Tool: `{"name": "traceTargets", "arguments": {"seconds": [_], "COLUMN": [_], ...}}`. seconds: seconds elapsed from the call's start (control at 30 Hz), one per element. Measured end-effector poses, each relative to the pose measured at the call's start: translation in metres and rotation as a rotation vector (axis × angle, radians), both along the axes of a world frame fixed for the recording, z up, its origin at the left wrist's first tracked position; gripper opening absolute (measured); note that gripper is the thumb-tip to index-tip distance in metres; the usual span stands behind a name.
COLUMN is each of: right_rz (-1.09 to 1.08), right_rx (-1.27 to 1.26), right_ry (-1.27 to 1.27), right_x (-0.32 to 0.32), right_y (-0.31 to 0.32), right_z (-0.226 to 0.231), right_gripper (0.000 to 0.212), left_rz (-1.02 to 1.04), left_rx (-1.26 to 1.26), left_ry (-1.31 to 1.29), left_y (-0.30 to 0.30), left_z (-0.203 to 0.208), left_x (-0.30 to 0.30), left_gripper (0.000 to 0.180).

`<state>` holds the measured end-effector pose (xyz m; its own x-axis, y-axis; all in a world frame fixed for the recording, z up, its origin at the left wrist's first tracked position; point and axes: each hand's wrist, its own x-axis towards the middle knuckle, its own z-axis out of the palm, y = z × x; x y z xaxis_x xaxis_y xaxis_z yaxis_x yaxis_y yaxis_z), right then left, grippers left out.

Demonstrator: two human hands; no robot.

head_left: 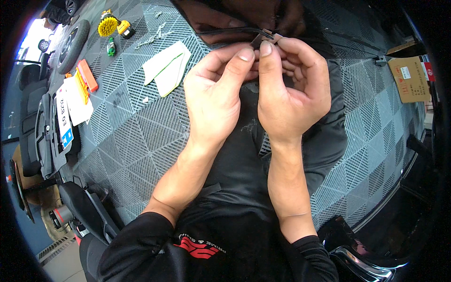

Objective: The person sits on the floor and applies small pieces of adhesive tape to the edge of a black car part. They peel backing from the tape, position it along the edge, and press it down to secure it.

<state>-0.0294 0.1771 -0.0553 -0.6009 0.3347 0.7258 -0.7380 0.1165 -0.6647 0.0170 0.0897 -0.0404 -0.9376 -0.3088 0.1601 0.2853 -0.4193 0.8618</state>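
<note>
My left hand [213,94] and my right hand [293,91] are side by side with their thumbs close together. Between thumbs and fingers, both pinch a small brownish strip [257,41]; most of it is hidden, and its exact kind cannot be made out. Just beyond the fingertips hangs the lower edge of a glossy black car panel [225,19], which mirrors the hands. Whether the strip touches that edge is unclear.
On the grey tiled floor [141,127] lie a folded cloth [169,66], a drill with a yellow round brush [108,26], a small green bottle [111,47], a licence plate [63,115] and orange tools [85,77]. A cardboard box [408,80] stands right, a wheel [75,44] far left.
</note>
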Motion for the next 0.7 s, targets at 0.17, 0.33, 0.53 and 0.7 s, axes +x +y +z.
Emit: {"name": "traceTargets", "arguments": {"seconds": [0.17,0.33,0.53,0.7], "right_rz": [-0.043,0.010,0.025,0.032], "right_rx": [0.070,0.232,0.178,0.176], "right_ry": [-0.012,-0.033,-0.009,-0.007], "right_x": [0.001,0.005,0.003,0.003], "right_y": [0.006,0.018,0.016,0.018], "right_z": [0.007,0.009,0.010,0.012], "right_gripper": [0.016,0.015,0.019,0.022], "left_rz": [0.007,0.005,0.016,0.023], "left_rx": [0.054,0.114,0.077,0.092], "left_ry": [-0.026,-0.034,-0.068,-0.070], "left_y": [0.006,0.009,0.010,0.014], "left_z": [0.002,0.001,0.003,0.005], "left_x": [-0.005,-0.006,-0.008,-0.008], "left_gripper": [0.026,0.025,0.030,0.030]}}
